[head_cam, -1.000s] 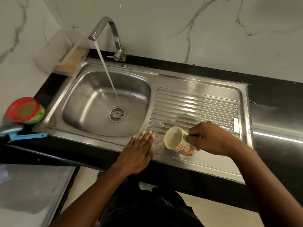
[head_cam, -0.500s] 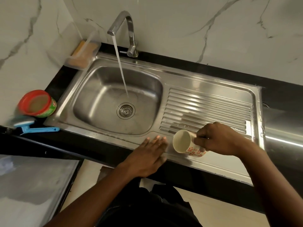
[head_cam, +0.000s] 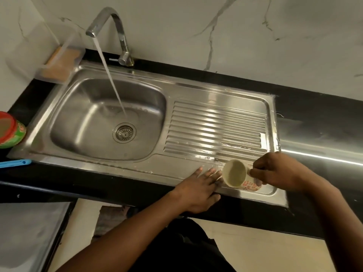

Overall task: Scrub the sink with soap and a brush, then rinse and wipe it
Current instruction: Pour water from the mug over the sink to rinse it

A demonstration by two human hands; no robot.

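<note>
A steel sink (head_cam: 59, 118) with a ribbed drainboard (head_cam: 214, 124) is set in a black counter. Water runs from the tap (head_cam: 110, 20) into the basin near the drain (head_cam: 125, 132). My right hand (head_cam: 279, 169) grips a white mug with a red pattern (head_cam: 238, 176), tipped on its side over the drainboard's front edge. My left hand (head_cam: 198, 187) lies flat, fingers together, on the sink's front rim just left of the mug's mouth. A blue brush handle (head_cam: 14, 163) pokes in at the left edge.
A red-lidded green tub (head_cam: 9, 132) stands on the counter left of the sink. A clear holder with a sponge (head_cam: 60, 63) hangs at the back left corner. The marble wall rises behind. Black counter (head_cam: 318, 126) continues to the right.
The view has shifted, so the sink sits more to the right and lower. Both hands stay together at the drainboard's front edge, the mug still tipped; my left hand keeps flat on the rim.
</note>
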